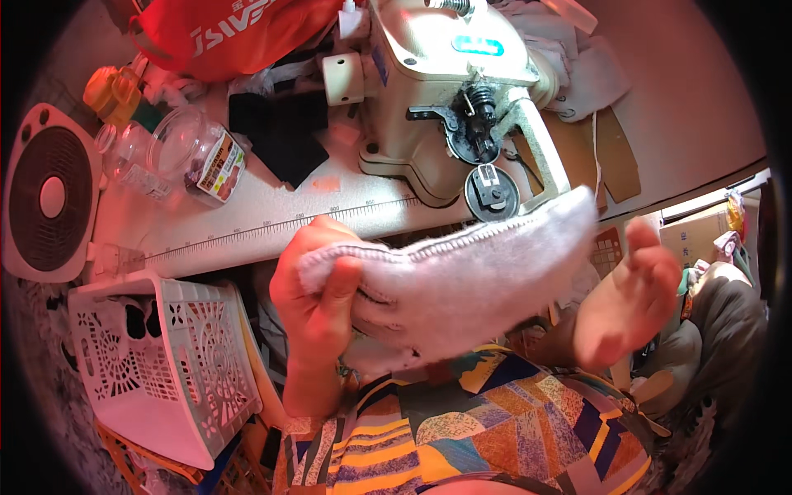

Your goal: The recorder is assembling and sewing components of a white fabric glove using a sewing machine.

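My left hand (318, 285) is closed around one end of a fuzzy pale grey-pink fabric piece (487, 280), its thumb pressed on the near face. A dark-stitched seam runs along the upper edge, and small dark slits or gaps show near the held end. The far end points up to the right, just below the discs of a cream sewing machine (412, 99). Off to the right, apart from the fabric, my right hand (627, 297) is slightly blurred, with its fingers loosely bent, its thumb apart and nothing visible in it.
A printed ruler strip (280, 225) runs along the table's front edge. Clear jars (177, 148), a dark cloth (276, 136), a red bag (235, 37) and a fan (51, 194) stand or lie at left. Below them is a white plastic basket (202, 363). Brown cardboard (615, 157) lies right of the machine.
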`<state>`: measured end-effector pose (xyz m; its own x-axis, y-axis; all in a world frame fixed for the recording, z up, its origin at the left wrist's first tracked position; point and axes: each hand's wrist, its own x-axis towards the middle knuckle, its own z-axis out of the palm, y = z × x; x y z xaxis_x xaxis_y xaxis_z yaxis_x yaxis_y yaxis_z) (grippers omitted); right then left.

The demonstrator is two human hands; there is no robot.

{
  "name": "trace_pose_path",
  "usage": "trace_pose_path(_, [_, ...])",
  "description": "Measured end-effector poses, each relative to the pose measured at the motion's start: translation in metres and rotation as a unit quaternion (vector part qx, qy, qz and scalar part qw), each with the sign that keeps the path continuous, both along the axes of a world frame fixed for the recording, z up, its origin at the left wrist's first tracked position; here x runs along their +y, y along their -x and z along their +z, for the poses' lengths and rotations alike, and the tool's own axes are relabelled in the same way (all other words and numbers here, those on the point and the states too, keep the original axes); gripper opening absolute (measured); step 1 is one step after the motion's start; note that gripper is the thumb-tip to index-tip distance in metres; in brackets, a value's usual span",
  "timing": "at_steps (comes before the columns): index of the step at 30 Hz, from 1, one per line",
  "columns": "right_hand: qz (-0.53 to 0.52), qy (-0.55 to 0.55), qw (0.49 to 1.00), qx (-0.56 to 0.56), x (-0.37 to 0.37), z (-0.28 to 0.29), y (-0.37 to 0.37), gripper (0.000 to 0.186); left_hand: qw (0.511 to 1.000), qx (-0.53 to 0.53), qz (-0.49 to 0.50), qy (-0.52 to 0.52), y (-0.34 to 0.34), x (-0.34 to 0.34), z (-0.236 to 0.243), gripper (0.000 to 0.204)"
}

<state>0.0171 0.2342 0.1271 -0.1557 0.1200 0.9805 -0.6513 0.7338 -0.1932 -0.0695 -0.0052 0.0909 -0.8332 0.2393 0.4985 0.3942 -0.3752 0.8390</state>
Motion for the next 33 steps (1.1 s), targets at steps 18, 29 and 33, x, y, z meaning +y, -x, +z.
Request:
trace_pose_path(18, [0.217, 0.061, 0.852, -0.472, -0.067, -0.042, 0.014, 0.014, 0.985, -0.112, 0.092, 0.089, -0.014, -0.003, -0.016, 0.023])
trace_pose_path(29, [0.224, 0.274, 0.751, -0.557, -0.066, -0.061, 0.022, 0.023, 0.966, -0.249, 0.019, 0.06, -0.009, -0.008, -0.023, 0.011])
trace_pose_path(33, [0.255, 0.378, 0.66, -0.597, -0.066, -0.068, 0.025, 0.022, 0.964, -0.264, 0.018, 0.014, -0.009, -0.008, -0.028, 0.014])
